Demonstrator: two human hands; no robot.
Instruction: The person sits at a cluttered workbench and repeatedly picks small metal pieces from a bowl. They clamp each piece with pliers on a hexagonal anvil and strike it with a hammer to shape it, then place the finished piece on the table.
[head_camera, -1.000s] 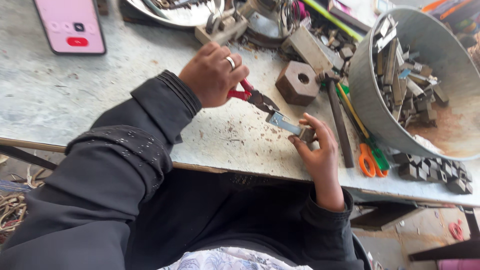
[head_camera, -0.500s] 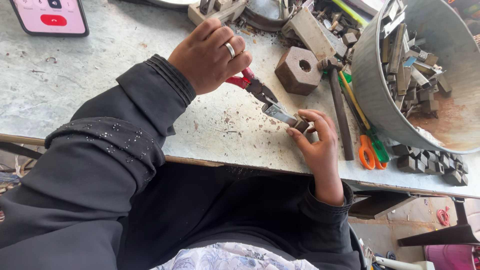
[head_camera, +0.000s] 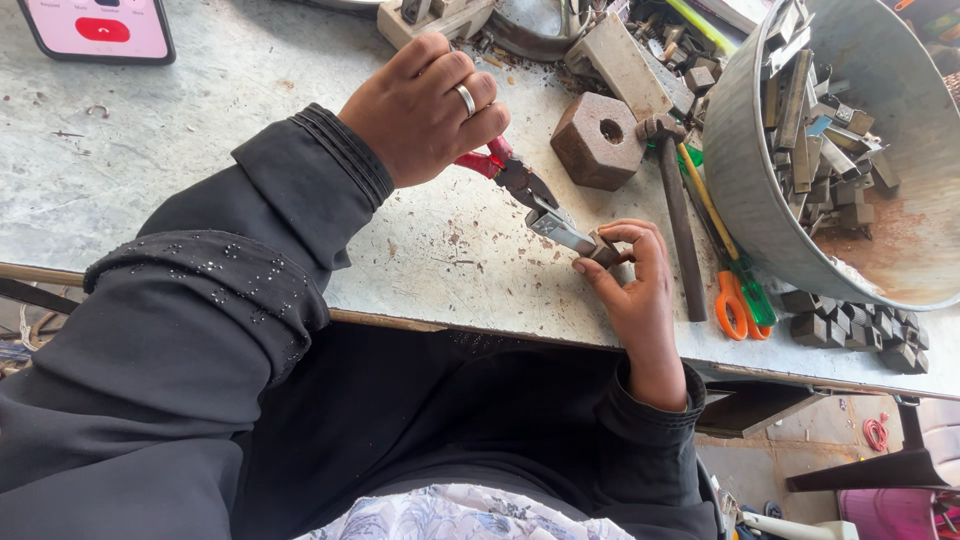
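My left hand (head_camera: 425, 110), with a ring on one finger, is closed around the red handles of a pair of pliers (head_camera: 520, 180). The plier jaws grip a small flat metal piece (head_camera: 565, 232) just above the grey worktable (head_camera: 200, 150). My right hand (head_camera: 630, 290) pinches the other end of that piece, where a small dark block sits between thumb and fingers. Both arms wear black sleeves.
Right of the hands lie a square metal block with a hole (head_camera: 600, 140), a hammer (head_camera: 675, 220) and orange-handled scissors (head_camera: 735, 305). A large metal basin (head_camera: 740, 190) holds several metal parts. Small dark blocks (head_camera: 860, 325) sit by the table edge, a phone (head_camera: 100, 25) at far left.
Both hands keep their hold on the pliers and the metal piece. They sit slightly higher and further right in view, as the camera has shifted.
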